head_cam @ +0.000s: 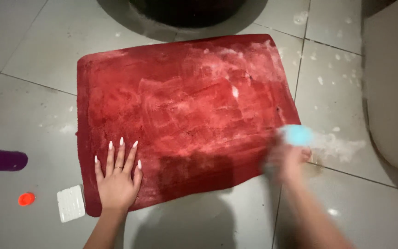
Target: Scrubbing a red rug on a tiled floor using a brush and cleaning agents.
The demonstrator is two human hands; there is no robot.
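A red mat (185, 115) lies flat on the grey tiled floor, streaked with white soapy foam, thickest near its far right corner. My left hand (117, 177) presses flat on the mat's near left corner, fingers spread. My right hand (287, 159), blurred by motion, is at the mat's near right edge and grips a light blue scrubbing brush (298, 134).
A white bar of soap (71, 203) lies on the floor by the mat's near left corner. Left of it are a small orange cap (26, 198) and a purple object (1, 160). A dark round basin (185, 10) stands beyond the mat. A white fixture (392, 92) rises at the right. Foam flecks dot the tiles.
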